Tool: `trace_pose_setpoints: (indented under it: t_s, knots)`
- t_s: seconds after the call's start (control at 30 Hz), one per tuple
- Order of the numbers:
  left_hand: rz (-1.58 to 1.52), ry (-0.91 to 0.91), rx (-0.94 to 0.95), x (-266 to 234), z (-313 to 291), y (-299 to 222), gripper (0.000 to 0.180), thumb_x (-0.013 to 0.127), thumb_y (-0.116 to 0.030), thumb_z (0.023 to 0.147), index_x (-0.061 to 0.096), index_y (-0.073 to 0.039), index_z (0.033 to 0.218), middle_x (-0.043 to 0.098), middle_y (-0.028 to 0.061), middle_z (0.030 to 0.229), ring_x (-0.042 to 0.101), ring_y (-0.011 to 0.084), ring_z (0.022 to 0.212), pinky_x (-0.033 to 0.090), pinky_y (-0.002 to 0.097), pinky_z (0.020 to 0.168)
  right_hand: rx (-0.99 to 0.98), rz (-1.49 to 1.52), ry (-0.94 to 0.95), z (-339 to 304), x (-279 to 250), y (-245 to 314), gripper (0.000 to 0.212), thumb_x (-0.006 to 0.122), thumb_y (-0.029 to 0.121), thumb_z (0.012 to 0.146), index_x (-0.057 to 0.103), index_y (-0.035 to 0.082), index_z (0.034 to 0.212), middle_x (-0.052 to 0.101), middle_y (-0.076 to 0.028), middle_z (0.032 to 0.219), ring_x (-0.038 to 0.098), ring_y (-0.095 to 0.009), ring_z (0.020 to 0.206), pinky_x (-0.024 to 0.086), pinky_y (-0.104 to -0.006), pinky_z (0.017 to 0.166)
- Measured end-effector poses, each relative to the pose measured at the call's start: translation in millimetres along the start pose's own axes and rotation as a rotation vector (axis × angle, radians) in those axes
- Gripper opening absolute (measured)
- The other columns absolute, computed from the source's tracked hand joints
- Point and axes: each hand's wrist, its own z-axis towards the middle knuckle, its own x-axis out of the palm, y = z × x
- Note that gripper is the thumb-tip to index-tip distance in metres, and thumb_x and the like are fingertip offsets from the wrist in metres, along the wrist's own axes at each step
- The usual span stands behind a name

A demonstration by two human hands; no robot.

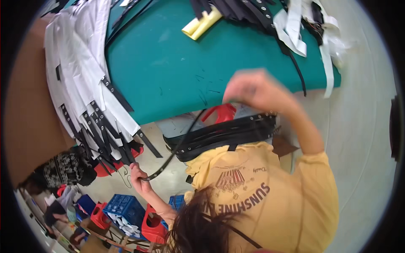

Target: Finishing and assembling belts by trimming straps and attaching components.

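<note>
A long black eyelet strap [171, 158] runs slantwise in front of me. Its lower end is gripped by my left hand [139, 178], which is closed around it at the left of my body. My right hand [255, 90] is raised over the near edge of the table, its fingers curled but smeared by motion, so whether it holds anything is unclear. Across my lap lies a bundle of black eyelet strips [223, 137]. Just above my left hand, several black eyelet ends hang from white fabric strips [78, 50] draped over the table's left side.
The green table [160, 76] carries a yellow roll [202, 23], black strips [253, 17] and white tape [291, 31]. Thread scraps lie near its front edge. Blue crates [124, 208] and red stools [152, 227] stand at lower left. A person in patterned black [63, 168] is beyond the fabric.
</note>
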Motion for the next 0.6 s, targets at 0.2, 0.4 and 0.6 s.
trace_pose_setpoints:
  t_s: [0.2, 0.4, 0.6]
  knots:
    - [0.470, -0.520, 0.375, -112.5, 52.0, -140.9, 0.011, 0.055, -0.011, 0.088, 0.061, -0.002, 0.086, 0.065, 0.0097, 0.080, 0.060, 0.0204, 0.077, 0.047, 0.0326, 0.077, -0.122, -0.341, -0.465, 4.8, 75.5, -55.7, 0.025, 0.063, -0.006, 0.067, 0.063, 0.004, 0.089, 0.062, -0.009, 0.083, 0.062, -0.025, 0.076, 0.051, -0.0323, 0.069]
    - [0.332, -1.088, 0.260, -180.0, 90.7, -177.8, 0.025, 0.047, -0.030, 0.092, 0.060, -0.009, 0.095, 0.064, 0.0114, 0.095, 0.060, 0.0332, 0.089, 0.049, 0.0483, 0.077, 0.130, -0.592, -0.791, 127.8, 1.1, -40.3, 0.033, 0.065, 0.034, 0.082, 0.061, 0.004, 0.096, 0.059, -0.012, 0.095, 0.062, -0.032, 0.080, 0.050, -0.0410, 0.067]
    - [2.129, -0.971, -0.245, -115.1, 47.6, -33.7, 0.037, 0.048, -0.043, 0.091, 0.057, -0.012, 0.110, 0.061, 0.0063, 0.093, 0.059, 0.0239, 0.088, 0.048, 0.0410, 0.075, 0.369, -0.836, -0.524, 188.9, -35.4, -74.9, 0.040, 0.069, 0.035, 0.078, 0.060, -0.002, 0.091, 0.060, -0.022, 0.094, 0.063, -0.036, 0.088, 0.052, -0.0447, 0.075]
